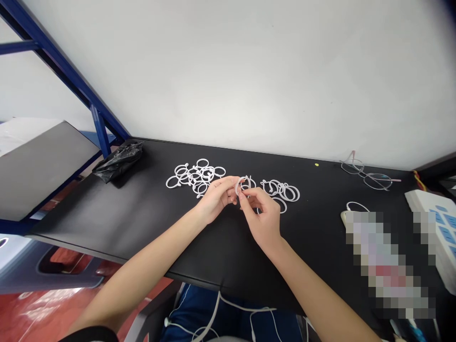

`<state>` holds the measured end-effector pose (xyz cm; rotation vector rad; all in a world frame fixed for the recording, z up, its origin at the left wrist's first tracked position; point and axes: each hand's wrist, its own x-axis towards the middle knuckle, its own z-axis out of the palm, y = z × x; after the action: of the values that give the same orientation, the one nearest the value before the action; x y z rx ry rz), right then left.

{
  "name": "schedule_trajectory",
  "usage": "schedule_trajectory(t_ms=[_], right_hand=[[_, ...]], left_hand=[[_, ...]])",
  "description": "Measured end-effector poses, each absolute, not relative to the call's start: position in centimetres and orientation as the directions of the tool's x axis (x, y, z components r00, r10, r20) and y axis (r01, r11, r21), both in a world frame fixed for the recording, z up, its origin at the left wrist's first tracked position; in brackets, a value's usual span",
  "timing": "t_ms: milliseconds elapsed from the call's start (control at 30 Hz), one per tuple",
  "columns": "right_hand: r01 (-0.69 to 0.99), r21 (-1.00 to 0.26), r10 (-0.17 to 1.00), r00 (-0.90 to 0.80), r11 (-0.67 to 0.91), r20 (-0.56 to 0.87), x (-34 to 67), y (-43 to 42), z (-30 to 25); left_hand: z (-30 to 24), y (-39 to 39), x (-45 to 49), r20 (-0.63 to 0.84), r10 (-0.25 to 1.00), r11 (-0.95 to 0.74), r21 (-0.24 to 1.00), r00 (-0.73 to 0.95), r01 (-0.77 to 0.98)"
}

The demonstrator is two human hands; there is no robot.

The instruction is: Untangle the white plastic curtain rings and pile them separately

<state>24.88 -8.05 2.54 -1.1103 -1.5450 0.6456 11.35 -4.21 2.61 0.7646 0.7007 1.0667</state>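
Between my two hands, above the black desk, is a white plastic ring (236, 186) that looks like a curtain ring. My left hand (218, 198) pinches its upper left side with thumb and fingers. On the lower right side, my right hand (264, 216) grips the same ring between thumb and index finger. A heap of similar white rings (207, 174) with small knobs lies beyond my left hand. More white rings (282, 191) lie behind and to the right of my right hand, some partly hidden by it.
The black desk (160, 213) meets a white wall (231, 85). A crumpled black plastic bag (121, 159) lies far left beside a blue metal frame (101, 128). Eyeglasses (370, 175), a blurred-out phone-like object (384, 266) with a cable and a white power strip (436, 228) are on the right.
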Motion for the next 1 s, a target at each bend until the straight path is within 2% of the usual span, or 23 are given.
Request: schedule_trajectory(t_ms=[1000], right_hand=[[0.295, -0.846, 0.888, -0.020, 0.444, 0.459, 24.79, -8.21, 2.54]], left_hand=[[2.68, -4.11, 11.02, -0.128, 0.932, 0.291, 0.820, 0.338, -0.493]])
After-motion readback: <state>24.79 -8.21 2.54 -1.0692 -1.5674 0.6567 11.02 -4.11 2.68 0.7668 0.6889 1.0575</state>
